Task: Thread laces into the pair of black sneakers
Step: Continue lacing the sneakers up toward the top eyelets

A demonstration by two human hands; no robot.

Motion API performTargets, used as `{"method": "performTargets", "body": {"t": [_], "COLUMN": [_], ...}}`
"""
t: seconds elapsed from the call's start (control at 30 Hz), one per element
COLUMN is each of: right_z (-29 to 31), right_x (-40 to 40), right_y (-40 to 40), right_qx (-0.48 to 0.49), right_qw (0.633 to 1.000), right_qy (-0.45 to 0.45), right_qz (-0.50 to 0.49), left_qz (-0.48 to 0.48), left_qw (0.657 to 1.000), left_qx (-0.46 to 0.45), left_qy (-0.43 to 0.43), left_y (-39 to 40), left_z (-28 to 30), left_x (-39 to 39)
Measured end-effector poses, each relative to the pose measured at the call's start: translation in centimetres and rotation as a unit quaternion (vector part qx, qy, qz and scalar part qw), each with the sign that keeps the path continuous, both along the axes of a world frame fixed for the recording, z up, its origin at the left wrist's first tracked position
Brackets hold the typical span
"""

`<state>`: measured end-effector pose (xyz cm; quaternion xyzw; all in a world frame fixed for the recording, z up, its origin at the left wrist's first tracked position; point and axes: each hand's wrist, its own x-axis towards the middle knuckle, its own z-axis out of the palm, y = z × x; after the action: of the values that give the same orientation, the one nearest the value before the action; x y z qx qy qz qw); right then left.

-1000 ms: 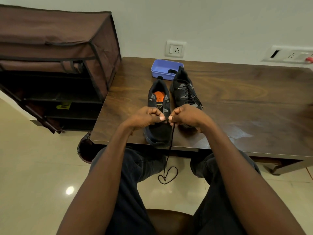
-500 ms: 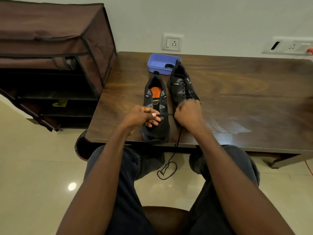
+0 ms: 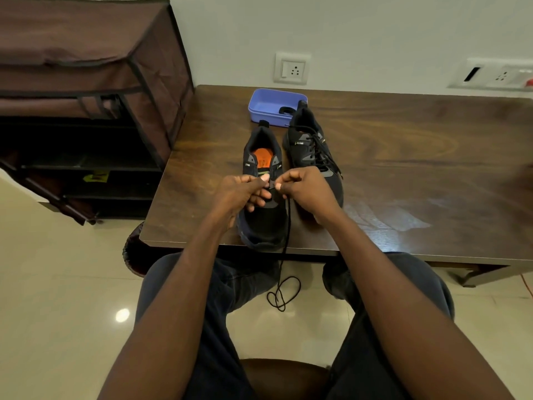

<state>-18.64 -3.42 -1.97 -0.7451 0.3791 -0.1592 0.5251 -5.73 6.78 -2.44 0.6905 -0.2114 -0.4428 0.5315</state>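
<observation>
Head view: the unlaced black mesh sneaker (image 3: 264,217) sits toe-out at the dark wooden bench (image 3: 403,157) edge, where left hand (image 3: 239,194) and right hand (image 3: 305,189) each pinch the thin black lace (image 3: 285,249), apparently feeding a lower eyelet, beside the laced black sneaker (image 3: 313,151).

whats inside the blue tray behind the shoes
The blue tray shows a bare floor and one small black item near its right end; what it is cannot be told. The laced sneaker's heel covers the tray's right corner.
</observation>
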Motion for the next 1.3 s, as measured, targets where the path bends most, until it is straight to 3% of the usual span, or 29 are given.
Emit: {"method": "performTargets", "body": {"t": [0.1,0.27,0.97,1.3], "right_z": [-0.6,-1.3,-2.2,-2.3], "right_x": [-0.1,-0.3,0.2,0.1], "right_y": [-0.7,-0.5,0.7,-0.4], "right_qx": [-0.064,-0.061,-0.125,0.006], "right_qw": [0.993,0.986,0.984,0.996], "right_qy": [0.093,0.152,0.126,0.086], "right_qz": [-0.026,-0.001,0.015,-0.03], "left_qz": [-0.02,-0.085,-0.049,-0.09], "left_qw": [0.998,0.991,0.995,0.992], "left_qx": [0.048,0.099,0.081,0.081], "left_qy": [-0.022,-0.034,-0.034,-0.039], "left_y": [0.2,0.2,-0.1,-0.3], "left_z": [-0.3,-0.2,-0.8,-1.1], "left_x": [0.3,-0.1,-0.5,0.0]}}
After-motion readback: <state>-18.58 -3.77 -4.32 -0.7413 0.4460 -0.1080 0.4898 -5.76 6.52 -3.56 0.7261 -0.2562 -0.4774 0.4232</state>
